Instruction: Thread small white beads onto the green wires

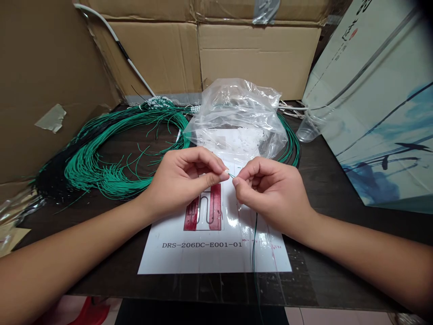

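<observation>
My left hand point(184, 178) is closed in a pinch on a small white connector point(226, 172), mostly hidden by the fingertips. Thin green and black wires point(231, 175) run from it to my right hand point(275, 192), whose thumb and forefinger are pinched on them. Below the right hand the wires' loose length point(255, 243) hangs down across a printed sheet point(213, 262) and over the table's front edge. Both hands are just above the sheet, which bears a red-and-white picture and the text "DRS-206DC-E001-01".
A large coil of green and black wires point(84, 167) lies on the left of the dark table point(324, 253). Behind my hands is a clear plastic bag point(237, 106), with another wire coil point(292, 144) beside it. Cardboard point(253, 58) walls the back; a patterned box point(382, 117) stands right.
</observation>
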Available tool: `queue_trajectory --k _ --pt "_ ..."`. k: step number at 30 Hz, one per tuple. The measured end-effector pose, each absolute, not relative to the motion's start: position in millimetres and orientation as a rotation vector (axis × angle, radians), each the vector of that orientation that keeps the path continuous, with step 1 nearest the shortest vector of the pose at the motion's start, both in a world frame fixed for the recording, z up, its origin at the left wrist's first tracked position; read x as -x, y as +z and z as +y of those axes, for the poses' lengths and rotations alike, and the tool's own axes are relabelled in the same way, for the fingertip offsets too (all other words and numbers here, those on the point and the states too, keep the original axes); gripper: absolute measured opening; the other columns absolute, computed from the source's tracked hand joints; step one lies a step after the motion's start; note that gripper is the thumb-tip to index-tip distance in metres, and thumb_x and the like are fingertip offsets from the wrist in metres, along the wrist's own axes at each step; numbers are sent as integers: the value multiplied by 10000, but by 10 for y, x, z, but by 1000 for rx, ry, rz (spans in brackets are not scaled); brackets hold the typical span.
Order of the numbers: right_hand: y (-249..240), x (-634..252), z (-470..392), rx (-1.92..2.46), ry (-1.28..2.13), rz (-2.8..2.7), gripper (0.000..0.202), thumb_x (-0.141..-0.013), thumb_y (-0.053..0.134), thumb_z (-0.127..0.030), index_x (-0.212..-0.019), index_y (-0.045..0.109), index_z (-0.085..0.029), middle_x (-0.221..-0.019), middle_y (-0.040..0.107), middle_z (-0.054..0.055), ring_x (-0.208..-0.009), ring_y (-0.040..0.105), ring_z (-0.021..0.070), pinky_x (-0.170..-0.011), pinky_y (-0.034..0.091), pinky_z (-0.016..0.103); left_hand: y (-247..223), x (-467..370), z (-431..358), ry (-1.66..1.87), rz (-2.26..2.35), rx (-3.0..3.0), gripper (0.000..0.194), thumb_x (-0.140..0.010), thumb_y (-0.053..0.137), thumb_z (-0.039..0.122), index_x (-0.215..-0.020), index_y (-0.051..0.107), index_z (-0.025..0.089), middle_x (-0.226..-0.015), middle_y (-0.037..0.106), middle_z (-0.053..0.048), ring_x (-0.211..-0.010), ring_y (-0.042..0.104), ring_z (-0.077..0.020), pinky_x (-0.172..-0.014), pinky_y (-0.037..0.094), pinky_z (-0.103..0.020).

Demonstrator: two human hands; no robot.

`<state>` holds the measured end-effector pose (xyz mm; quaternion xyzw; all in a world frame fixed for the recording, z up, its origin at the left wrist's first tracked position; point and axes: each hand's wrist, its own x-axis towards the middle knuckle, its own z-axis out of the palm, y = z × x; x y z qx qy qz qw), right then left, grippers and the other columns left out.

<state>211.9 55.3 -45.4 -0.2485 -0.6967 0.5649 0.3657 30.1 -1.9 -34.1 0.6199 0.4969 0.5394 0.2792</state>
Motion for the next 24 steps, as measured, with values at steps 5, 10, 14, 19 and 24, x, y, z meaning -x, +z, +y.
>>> queue_trajectory --k 5,10,14,19,24 --pt "-460 -2117 554 652 1455 -1775 132 -762 711 -210 -697 600 -177 -568 596 -21 -497 522 94 -454 392 217 -340 -311 -25 1448 1277 -1636 162 -745 808 134 -687 660 168 -758 709 -15 -735 683 -123 -750 590 -245" --pt "-456 -2111 544 622 1394 -1792 144 -773 698 -223 -683 597 -173 -573 586 -23 -498 488 79 -457 378 207 -339 -323 -42 1422 1243 -1617 161 -766 777 106 -685 649 160 -758 708 -17 -732 684 -112 -718 586 -210" --pt "-459 -2105 555 641 1436 -1801 144 -794 694 -244 -708 605 -170 -579 602 -15 -509 524 91 -469 399 213 -336 -334 -53 1419 1281 -1646 144 -757 792 119 -722 659 160 -789 725 -23 -760 695 -120 -730 598 -209" --pt "-479 -2096 593 553 1516 -1771 205 -818 747 -319 -767 630 -158 -643 633 -4 -561 573 95 -520 455 214 -324 -327 -52 1416 1344 -1669 116 -760 812 170 -806 705 173 -832 749 -29 -783 715 -131 -737 613 -211" --pt "-470 -2090 610 507 1556 -1749 284 -830 762 -428 -814 653 -165 -662 646 -7 -578 602 99 -548 497 219 -331 -295 -16 1428 1323 -1514 182 -736 845 234 -784 682 170 -804 746 -25 -754 719 -140 -712 619 -224"
